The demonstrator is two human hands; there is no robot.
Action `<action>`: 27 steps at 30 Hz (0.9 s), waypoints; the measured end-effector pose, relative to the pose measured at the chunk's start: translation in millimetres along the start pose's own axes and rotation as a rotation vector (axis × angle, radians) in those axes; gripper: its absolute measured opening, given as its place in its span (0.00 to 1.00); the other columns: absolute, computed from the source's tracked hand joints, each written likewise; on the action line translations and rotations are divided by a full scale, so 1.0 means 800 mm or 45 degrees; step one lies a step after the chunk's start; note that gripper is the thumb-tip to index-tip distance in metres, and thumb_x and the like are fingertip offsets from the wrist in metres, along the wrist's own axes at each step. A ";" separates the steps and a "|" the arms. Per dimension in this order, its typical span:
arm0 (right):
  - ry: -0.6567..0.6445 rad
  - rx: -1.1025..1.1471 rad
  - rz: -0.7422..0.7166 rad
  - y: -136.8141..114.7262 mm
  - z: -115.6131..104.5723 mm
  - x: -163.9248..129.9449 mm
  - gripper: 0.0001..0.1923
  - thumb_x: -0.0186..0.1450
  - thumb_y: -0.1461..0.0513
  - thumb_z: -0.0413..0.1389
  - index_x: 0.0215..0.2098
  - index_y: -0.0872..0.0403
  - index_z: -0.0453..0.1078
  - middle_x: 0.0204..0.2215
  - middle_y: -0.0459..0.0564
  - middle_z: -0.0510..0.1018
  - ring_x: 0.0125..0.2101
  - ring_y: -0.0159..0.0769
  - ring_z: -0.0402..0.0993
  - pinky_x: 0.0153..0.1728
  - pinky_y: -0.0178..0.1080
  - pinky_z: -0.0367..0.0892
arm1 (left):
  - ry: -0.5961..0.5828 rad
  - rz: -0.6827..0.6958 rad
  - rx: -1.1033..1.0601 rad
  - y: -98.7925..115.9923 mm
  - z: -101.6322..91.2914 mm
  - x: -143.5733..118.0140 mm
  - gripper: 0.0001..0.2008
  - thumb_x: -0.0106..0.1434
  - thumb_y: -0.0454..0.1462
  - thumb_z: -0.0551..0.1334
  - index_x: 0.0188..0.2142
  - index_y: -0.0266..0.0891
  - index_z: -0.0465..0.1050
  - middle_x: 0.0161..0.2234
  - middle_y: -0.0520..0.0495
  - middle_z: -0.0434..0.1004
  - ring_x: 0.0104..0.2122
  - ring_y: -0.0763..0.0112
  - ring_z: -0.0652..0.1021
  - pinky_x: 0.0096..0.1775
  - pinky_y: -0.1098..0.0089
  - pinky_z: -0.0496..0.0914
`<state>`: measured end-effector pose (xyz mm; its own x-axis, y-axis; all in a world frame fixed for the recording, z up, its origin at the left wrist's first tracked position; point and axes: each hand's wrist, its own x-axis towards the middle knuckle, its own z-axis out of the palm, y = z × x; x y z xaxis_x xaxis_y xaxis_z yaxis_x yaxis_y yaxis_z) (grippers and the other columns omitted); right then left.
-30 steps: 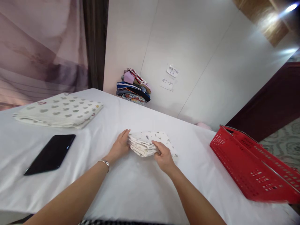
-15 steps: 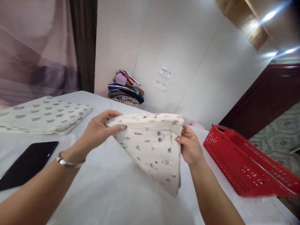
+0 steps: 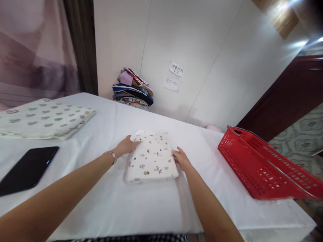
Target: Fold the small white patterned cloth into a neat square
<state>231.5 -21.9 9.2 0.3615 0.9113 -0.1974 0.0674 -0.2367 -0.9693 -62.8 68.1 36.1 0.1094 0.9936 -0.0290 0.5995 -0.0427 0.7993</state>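
Observation:
A folded white cloth with small printed motifs (image 3: 151, 158) lies flat on the white table (image 3: 141, 205) in front of me. My left hand (image 3: 125, 146) rests against its left edge, fingertips on the cloth's far left corner. My right hand (image 3: 182, 159) touches its right edge. Both hands lie flat with fingers extended, gripping nothing. A bracelet sits on my left wrist.
A larger folded cloth with grey-green prints (image 3: 42, 117) lies at the far left. A black phone (image 3: 26, 169) is at the near left. A red plastic basket (image 3: 262, 168) stands at the right. A pile of coloured clothes (image 3: 132, 89) sits against the back wall under paper notes (image 3: 174, 75).
Half a second ago both hands held the cloth up in the air by its edges; now it lies flat and folded on the table with my hands at its sides.

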 end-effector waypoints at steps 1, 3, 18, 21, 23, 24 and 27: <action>-0.006 -0.060 -0.044 0.012 -0.002 -0.008 0.36 0.57 0.56 0.56 0.62 0.54 0.53 0.44 0.56 0.76 0.37 0.38 0.75 0.33 0.39 0.71 | -0.072 -0.099 0.031 -0.009 0.006 -0.011 0.41 0.53 0.51 0.62 0.58 0.29 0.53 0.37 0.39 0.78 0.26 0.64 0.77 0.31 0.67 0.70; 0.011 -0.240 -0.117 0.026 -0.002 -0.020 0.38 0.56 0.55 0.58 0.62 0.55 0.54 0.42 0.55 0.76 0.37 0.39 0.75 0.37 0.40 0.70 | -0.130 -0.188 0.072 -0.017 0.015 -0.031 0.42 0.53 0.54 0.60 0.59 0.32 0.52 0.40 0.36 0.77 0.30 0.59 0.78 0.31 0.65 0.70; 0.154 -0.519 -0.405 0.022 0.044 0.018 0.27 0.57 0.57 0.53 0.55 0.55 0.64 0.48 0.55 0.73 0.44 0.38 0.71 0.46 0.41 0.66 | 0.074 -0.047 0.237 -0.008 0.023 -0.003 0.32 0.60 0.48 0.57 0.60 0.36 0.54 0.54 0.36 0.67 0.50 0.55 0.72 0.49 0.61 0.65; 0.159 -0.613 -0.749 0.035 0.025 -0.015 0.21 0.62 0.56 0.49 0.51 0.54 0.67 0.51 0.56 0.70 0.50 0.40 0.66 0.47 0.42 0.66 | 0.162 0.331 0.256 -0.030 0.022 -0.050 0.27 0.61 0.50 0.54 0.56 0.40 0.61 0.56 0.40 0.65 0.51 0.58 0.69 0.51 0.61 0.64; 0.120 -0.695 -0.989 0.041 0.015 -0.039 0.18 0.63 0.57 0.50 0.49 0.53 0.69 0.50 0.55 0.70 0.51 0.40 0.65 0.50 0.45 0.63 | 0.131 0.604 0.301 -0.044 0.022 -0.078 0.23 0.60 0.49 0.56 0.52 0.43 0.66 0.54 0.44 0.66 0.53 0.59 0.68 0.54 0.61 0.62; 0.081 -0.755 -1.084 0.043 0.012 -0.049 0.16 0.63 0.58 0.51 0.48 0.52 0.70 0.49 0.55 0.71 0.51 0.40 0.65 0.51 0.45 0.62 | 0.099 0.690 0.335 -0.049 0.022 -0.088 0.21 0.60 0.48 0.57 0.51 0.44 0.68 0.53 0.44 0.67 0.53 0.59 0.67 0.54 0.60 0.61; -0.041 -0.968 -1.269 0.044 0.011 -0.064 0.15 0.64 0.62 0.51 0.47 0.51 0.70 0.47 0.54 0.72 0.50 0.40 0.65 0.51 0.46 0.62 | 0.062 0.753 0.427 -0.057 0.022 -0.097 0.15 0.60 0.43 0.56 0.45 0.45 0.72 0.50 0.44 0.71 0.52 0.58 0.68 0.54 0.57 0.62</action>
<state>207.1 -74.0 -16.4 -0.1770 0.8109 0.5577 0.8205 0.4345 -0.3714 -84.4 -8.9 -8.7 0.4632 0.7966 0.3885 0.6639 -0.6023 0.4433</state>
